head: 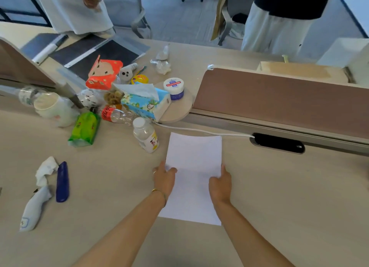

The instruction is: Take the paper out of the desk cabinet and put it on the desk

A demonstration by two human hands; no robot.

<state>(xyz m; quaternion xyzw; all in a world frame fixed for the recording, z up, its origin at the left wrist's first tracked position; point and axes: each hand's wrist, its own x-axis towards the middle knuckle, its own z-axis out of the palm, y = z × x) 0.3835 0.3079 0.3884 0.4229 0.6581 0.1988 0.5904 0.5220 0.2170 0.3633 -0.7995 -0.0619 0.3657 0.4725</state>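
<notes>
A white sheet of paper (193,163) lies flat on the beige desk (279,197), in the middle of the view. My left hand (164,179) rests on the sheet's left edge with the fingers spread. At the right edge, my right hand (220,184) presses the sheet, thumb on top. Whether either hand pinches the paper or only rests on it is unclear. The desk cabinet is out of view.
Clutter stands left of the paper: a small white bottle (145,135), a tissue box (144,101), a green packet (84,130), a blue pen case (62,182), crumpled tissue (46,170). A brown partition (279,101) and a white cable (199,130) run behind. Two people stand beyond the desk.
</notes>
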